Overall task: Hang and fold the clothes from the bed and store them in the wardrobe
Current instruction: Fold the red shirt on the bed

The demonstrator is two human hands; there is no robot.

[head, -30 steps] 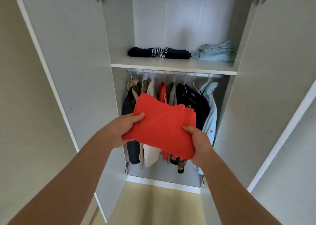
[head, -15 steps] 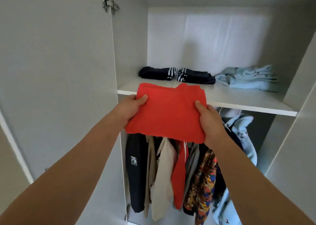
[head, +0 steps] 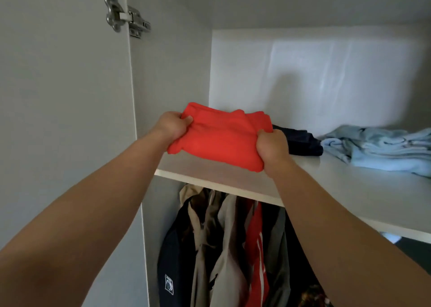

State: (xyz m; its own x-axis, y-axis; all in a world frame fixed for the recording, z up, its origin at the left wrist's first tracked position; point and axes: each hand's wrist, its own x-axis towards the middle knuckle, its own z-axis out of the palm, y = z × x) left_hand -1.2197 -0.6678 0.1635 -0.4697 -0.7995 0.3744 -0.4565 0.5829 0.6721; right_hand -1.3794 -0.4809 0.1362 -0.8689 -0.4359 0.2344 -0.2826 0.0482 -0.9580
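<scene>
Shelf (head: 349, 190): folded red garment (head: 221, 138); L hand (head: 172, 126), R hand (head: 271, 145) grip.

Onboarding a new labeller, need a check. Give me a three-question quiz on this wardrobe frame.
1. True or false: the left grip and right grip both hold the folded red-orange fabric garment.
2. Where on the white wardrobe shelf is the folded light blue fabric garment? A) left end B) right end C) under the red one
3. Fill in: the folded dark navy fabric garment lies ____ the red and blue ones.
Key: 1 true; 2 B; 3 between.
</scene>
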